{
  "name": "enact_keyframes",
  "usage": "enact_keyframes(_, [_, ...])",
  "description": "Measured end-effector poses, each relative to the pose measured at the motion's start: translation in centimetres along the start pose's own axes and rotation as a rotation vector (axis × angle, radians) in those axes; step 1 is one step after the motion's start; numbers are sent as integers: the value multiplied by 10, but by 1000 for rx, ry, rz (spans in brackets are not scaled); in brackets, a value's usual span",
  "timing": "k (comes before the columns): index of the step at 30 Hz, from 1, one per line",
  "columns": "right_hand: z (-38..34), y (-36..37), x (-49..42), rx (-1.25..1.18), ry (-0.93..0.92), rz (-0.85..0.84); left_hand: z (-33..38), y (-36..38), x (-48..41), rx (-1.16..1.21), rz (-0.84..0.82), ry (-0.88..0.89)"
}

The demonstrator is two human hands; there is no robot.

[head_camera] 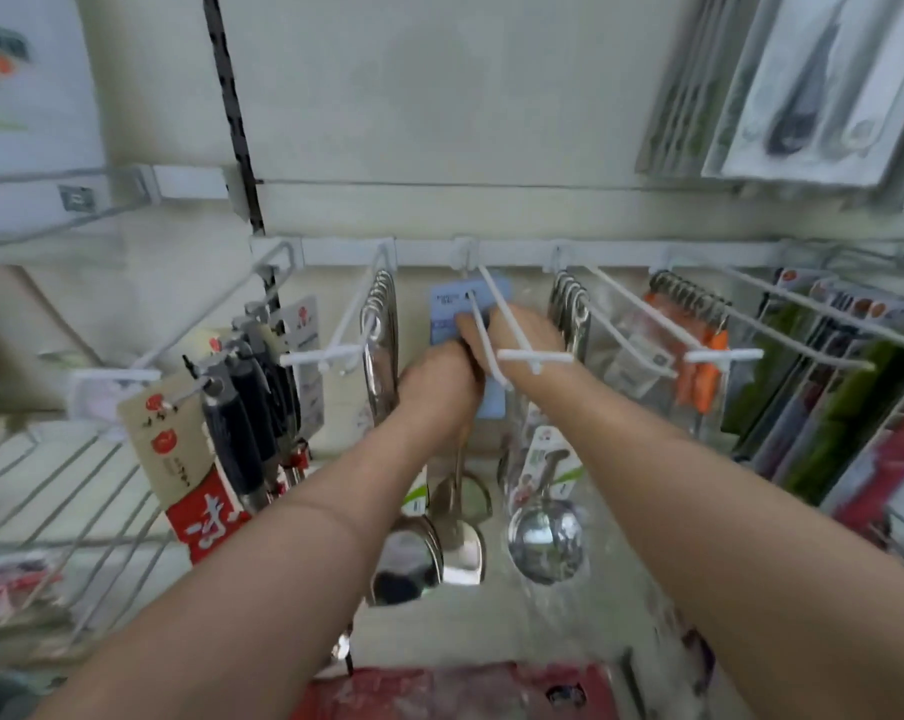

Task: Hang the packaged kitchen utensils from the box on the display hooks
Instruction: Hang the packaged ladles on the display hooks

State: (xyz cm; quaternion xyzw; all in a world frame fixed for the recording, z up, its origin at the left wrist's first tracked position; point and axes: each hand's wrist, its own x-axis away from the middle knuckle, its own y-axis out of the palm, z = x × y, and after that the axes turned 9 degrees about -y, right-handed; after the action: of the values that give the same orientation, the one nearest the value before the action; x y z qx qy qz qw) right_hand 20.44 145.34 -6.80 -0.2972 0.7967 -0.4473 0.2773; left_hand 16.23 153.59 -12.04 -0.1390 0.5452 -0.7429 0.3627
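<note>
Left hand [437, 379], right hand [525, 337]: both grips clasped blue packet [447, 309] on white hook [507, 311], frame centre.

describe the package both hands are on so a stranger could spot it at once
Find the white rail across the wall with wire hooks jutting toward you. On the middle hook, between two bunches of steel ladles, hangs a pale blue card package that the left hand and right hand hold. It is the only blue card in that row.
</note>
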Motion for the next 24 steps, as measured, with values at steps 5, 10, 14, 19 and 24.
enact_keyframes(5, [6,4,-4,-38,-35,-19,-1,7,0,89,7,-61])
enact_keyframes(10, [11,3,-6,-18,-118,-32,1,8,0,73,46,-67])
enact_keyframes(14, [14,8,-10,37,-152,-10,5,13,-1,11,91,-123])
enact_keyframes(19, [19,7,-8,47,-144,-40,6,17,4,-60,51,-178])
enact_keyframes(24, [37,0,1,48,-141,13,19,27,16,-93,-5,-75])
